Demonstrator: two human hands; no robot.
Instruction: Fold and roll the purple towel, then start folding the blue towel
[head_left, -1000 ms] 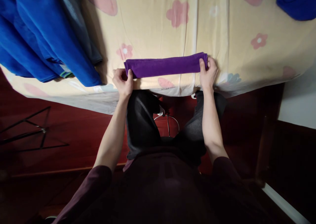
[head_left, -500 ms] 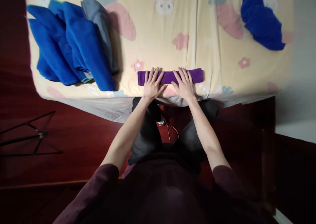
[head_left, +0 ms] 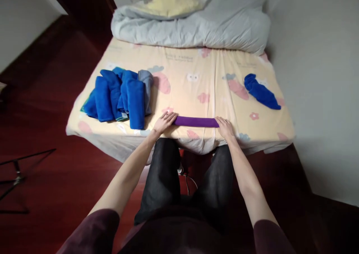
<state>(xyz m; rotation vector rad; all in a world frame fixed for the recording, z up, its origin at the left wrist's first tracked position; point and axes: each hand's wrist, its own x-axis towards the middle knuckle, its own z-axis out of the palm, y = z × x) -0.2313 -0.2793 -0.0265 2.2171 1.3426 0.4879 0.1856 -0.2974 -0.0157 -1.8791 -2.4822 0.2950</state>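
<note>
A folded purple cloth [head_left: 196, 121] lies lengthwise along the near edge of the bed [head_left: 182, 101], just inside it, about midway between the near left and near right corners. The left hand [head_left: 165, 122] is palm down over its left end, the right hand [head_left: 224, 127] over its right end; the fingers of both touch the cloth, but whether they grip it or only press on it I cannot tell. Beyond the purple cloth, a broad stretch of patterned sheet runs to a grey quilt [head_left: 190, 31] heaped across the far edge, with a yellow bundle [head_left: 174, 2] on top. Room to the left is tighter: a heap of blue cloths [head_left: 117, 97] fills the bed's left side near that corner, a grey cloth [head_left: 148, 86] against its inner side, close to the left hand. On the right, a crumpled blue cloth [head_left: 262, 91] lies towards the right edge, well apart from the right hand, with a pale wall [head_left: 316, 78] beyond that edge. Dark-trousered knees [head_left: 165, 160] stand close against the near edge; a black metal stand [head_left: 18, 178] is on the floor at left.
</note>
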